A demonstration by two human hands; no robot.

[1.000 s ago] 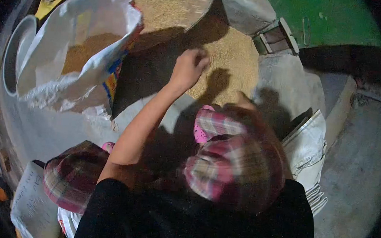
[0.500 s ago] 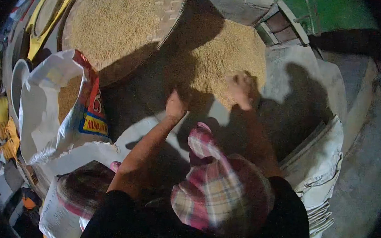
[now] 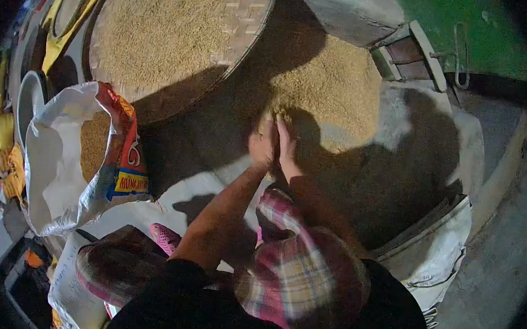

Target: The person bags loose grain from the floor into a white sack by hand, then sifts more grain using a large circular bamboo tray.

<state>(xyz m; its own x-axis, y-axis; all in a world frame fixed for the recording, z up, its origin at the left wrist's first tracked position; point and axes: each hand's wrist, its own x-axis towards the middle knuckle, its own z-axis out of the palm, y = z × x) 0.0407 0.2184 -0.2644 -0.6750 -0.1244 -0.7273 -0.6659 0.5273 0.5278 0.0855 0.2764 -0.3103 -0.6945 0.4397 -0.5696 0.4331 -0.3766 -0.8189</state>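
Observation:
My left hand (image 3: pixel 261 141) and my right hand (image 3: pixel 286 143) are side by side at the near edge of a heap of golden grain (image 3: pixel 338 77), which looks like unhusked rice. Their fingers point away from me, with the palms turned toward each other. A small clump of grain shows at the fingertips, gathered between the two hands. How much lies between the palms is hidden. The heap rests on the grey floor.
A wide woven bamboo tray (image 3: pixel 240 23) spread with grain is at upper left. Below it stands an open white sack (image 3: pixel 50 166) with grain inside. Folded sacks (image 3: pixel 436 252) lie at right. A wooden-framed opening (image 3: pixel 430 57) and green panel (image 3: pixel 484 33) are beyond the heap.
My hands were apart, with the right one over the heap. The right has moved left and the left slightly right, so they now meet around some grain.

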